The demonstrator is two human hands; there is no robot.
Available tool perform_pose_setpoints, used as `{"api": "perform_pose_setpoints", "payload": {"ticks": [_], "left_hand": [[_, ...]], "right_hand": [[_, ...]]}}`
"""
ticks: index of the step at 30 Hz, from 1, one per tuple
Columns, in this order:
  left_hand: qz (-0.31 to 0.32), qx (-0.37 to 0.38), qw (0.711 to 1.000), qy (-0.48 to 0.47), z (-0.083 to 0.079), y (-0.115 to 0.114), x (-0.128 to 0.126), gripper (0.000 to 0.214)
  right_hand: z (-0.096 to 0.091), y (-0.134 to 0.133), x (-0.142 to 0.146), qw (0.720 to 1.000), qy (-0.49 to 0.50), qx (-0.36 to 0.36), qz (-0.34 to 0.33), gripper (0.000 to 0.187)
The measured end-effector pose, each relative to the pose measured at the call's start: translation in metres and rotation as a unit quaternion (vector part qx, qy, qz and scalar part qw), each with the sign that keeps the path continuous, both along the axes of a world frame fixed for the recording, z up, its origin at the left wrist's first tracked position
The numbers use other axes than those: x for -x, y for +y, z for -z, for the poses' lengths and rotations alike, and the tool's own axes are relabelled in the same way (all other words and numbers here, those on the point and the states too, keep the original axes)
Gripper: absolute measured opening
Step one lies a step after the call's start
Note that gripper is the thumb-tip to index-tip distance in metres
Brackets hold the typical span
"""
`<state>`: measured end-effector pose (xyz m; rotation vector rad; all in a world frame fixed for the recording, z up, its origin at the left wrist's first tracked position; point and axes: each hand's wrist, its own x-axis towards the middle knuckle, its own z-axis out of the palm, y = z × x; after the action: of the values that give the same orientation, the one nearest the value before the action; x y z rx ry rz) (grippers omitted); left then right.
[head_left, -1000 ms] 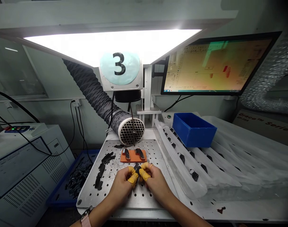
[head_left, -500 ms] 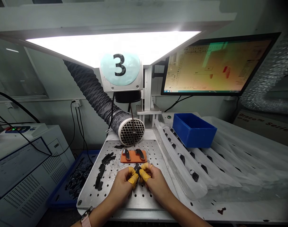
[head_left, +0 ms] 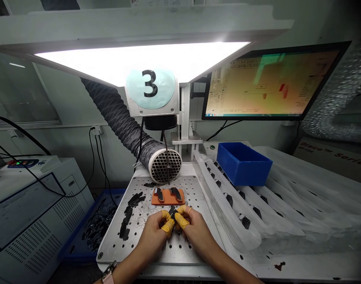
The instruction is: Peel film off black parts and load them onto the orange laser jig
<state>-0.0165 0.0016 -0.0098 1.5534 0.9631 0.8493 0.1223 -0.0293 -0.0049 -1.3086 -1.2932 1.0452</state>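
Between my hands is a small black part, pinched at both sides and largely covered by fingers. My left hand grips it with thumb and forefinger in yellow finger cots. From the other side my right hand pinches it, also wearing yellow cots. Just beyond the fingertips lies an orange fixture block on the perforated metal plate. Two dark curved pieces sit on that block, a left one and a right one.
Black strips lie along the plate's left side. A round duct grille stands behind the fixture. To the right, a blue bin rests on white wrapping holding black parts. Lower left is a blue tray of black pieces.
Both hands keep hold of the black part in nearly the same place. The view has shifted very slightly.
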Motion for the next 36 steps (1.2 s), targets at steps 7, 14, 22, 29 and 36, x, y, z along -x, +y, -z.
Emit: {"api": "perform_pose_setpoints", "payload": {"ticks": [7,14,22,29,36], "left_hand": [[0.001,0.001,1.0,0.002,0.001,0.0,0.0,0.021],[0.0,0.0,1.0,0.005,0.001,0.001,-0.001,0.02],[-0.008,-0.022,1.0,0.003,0.001,0.0,0.0,0.018],[0.016,0.011,0.999,0.035,-0.014,-0.002,0.008,0.022],[-0.224,-0.134,0.936,0.237,-0.046,0.033,0.058,0.03]], "right_hand": [[0.001,0.0,0.0,1.0,-0.003,-0.005,-0.004,0.01],[0.001,-0.002,0.0,1.0,-0.008,-0.005,-0.004,0.011],[0.004,0.0,-0.001,1.0,0.021,0.0,0.011,0.009],[-0.002,-0.001,-0.003,0.997,0.075,0.005,0.032,0.009],[-0.009,-0.003,-0.001,0.997,0.071,0.029,0.026,0.015]]}}
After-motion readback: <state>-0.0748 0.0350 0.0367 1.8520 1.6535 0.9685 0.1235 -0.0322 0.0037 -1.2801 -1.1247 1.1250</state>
